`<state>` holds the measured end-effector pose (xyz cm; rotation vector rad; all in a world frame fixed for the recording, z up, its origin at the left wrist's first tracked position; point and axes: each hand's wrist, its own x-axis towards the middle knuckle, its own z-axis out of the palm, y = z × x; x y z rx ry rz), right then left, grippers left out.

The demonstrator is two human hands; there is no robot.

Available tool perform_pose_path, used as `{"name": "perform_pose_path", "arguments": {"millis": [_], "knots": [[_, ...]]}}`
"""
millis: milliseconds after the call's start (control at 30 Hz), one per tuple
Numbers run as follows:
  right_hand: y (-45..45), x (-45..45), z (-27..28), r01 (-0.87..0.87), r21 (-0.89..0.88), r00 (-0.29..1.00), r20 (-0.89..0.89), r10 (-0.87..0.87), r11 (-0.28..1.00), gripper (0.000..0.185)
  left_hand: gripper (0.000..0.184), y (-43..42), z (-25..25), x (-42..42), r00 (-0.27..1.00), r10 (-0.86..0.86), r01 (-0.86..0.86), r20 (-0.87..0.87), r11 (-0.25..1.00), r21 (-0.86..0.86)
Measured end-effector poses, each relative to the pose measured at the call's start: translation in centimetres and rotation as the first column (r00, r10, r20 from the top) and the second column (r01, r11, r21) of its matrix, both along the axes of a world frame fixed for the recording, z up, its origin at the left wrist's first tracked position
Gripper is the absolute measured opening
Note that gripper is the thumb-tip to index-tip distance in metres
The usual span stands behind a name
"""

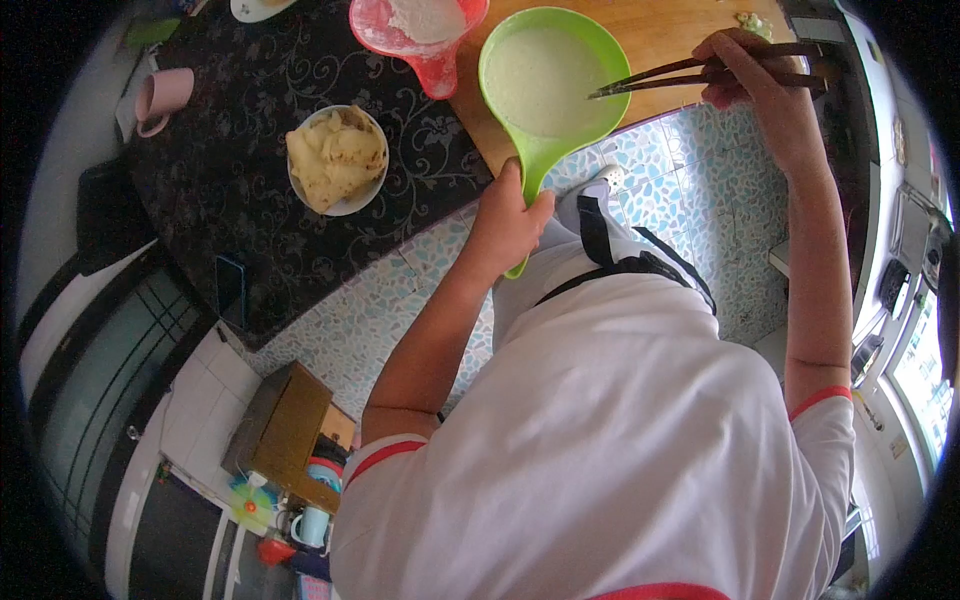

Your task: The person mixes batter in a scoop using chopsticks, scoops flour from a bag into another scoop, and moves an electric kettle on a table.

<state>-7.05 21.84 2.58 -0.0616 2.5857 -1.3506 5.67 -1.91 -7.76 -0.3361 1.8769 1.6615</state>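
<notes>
"Where's the round, light-green plastic bowl with the long handle?"

"At the near edge of the brown wooden surface, handle jutting past it, gripped by the left hand. The right hand clasps dark, slender chopsticks, tips inside the bowl."

"Room around it?"

"A red plastic scoop sits just beside; black patterned cloth spreads leftward."

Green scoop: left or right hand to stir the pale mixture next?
Right hand, I'd say: it holds the chopsticks, tips pointing at the pale mixture. The left hand is busy gripping the green scoop by its handle.
</notes>
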Motion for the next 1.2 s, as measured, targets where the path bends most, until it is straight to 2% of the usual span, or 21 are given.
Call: {"name": "perform_pose_path", "arguments": {"millis": [100,300,400,600,733,833,967,1067,1167,1200], "knots": [[1.2,-0.6,-1.1,-0.106,0.112,0.993,0.066,0.099,0.988,0.027,0.028,0.0,-0.2,0.1,1.0,0.002,-0.002,-0.012,1.0,0.003],[0.9,-0.7,-0.6,-0.053,0.044,0.998,0.016,0.053,0.998,0.027,0.028,0.0,-0.3,0.0,1.0,0.009,-0.009,-0.014,1.0,0.017],[0.4,-0.4,-0.4,-0.116,0.031,0.991,0.065,0.113,0.993,0.028,0.028,0.0,-0.1,0.1,1.0,0.015,-0.014,-0.003,1.0,0.017],[0.9,-0.4,-0.4,-0.111,0.084,0.991,0.088,0.104,0.99,0.027,0.029,0.0,-0.2,0.1,1.0,0.014,-0.014,0.0,1.0,0.021],[-0.6,0.3,-1.2,-0.221,-0.134,0.961,0.137,0.239,0.966,0.026,0.029,0.0,-0.3,-0.1,1.0,0.004,-0.004,0.0,1.0,0.018],[0.5,-0.7,-1.7,-0.105,-0.054,0.993,-0.053,0.102,0.993,0.024,0.029,0.1,-0.5,0.2,1.0,0.019,-0.018,-0.007,0.999,0.03],[-0.6,-1.0,-2.1,-0.059,-0.06,0.996,-0.075,0.055,0.996,0.024,0.028,0.2,0.5,-0.1,1.0,0.01,-0.009,0.021,1.0,-0.012],[-1.5,-1.0,-3.0,-0.092,-0.067,0.993,-0.075,0.087,0.994,0.024,0.027,0.1,0.3,0.0,1.0,0.003,-0.003,-0.002,1.0,-0.005],[-1.0,-0.8,-2.8,-0.1,0.095,0.99,-0.09,0.109,0.99,0.024,0.026,0.1,0.0,0.2,1.0,0.018,-0.017,-0.021,1.0,0.015],[-0.7,-0.7,-2.3,-0.078,0.082,0.993,-0.084,0.085,0.994,0.024,0.026,0.1,0.0,0.2,1.0,0.019,-0.019,-0.017,1.0,0.018]]}}
